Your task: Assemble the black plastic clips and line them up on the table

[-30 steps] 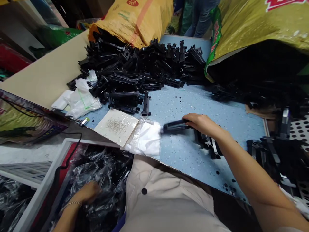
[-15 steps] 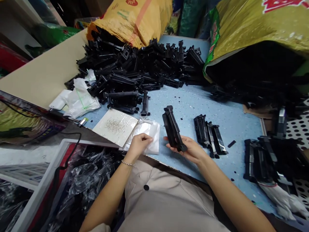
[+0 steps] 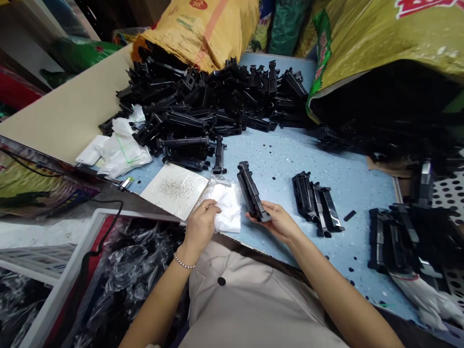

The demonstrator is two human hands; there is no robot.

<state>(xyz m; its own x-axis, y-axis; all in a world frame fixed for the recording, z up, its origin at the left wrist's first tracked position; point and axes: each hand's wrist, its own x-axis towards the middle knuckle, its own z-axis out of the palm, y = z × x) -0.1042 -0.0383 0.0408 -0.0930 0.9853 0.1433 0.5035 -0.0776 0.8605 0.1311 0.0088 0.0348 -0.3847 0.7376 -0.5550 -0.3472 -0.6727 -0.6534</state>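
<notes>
My right hand grips the near end of a long black plastic part, which points away from me over the blue table. My left hand is closed in a pinch on the near edge of a stack of clear plastic bags at the table's front edge. Just left of the bags lies a white square card with a small heap of tiny metal bits on it.
A big pile of black parts spills from a yellow sack at the back. A few black parts lie right of my hand, more at right. A bin of crumpled plastic stands low left.
My left hand came up from the bin at low left onto the bags. My right hand drew the black part back toward me, then shifted it a little left.
</notes>
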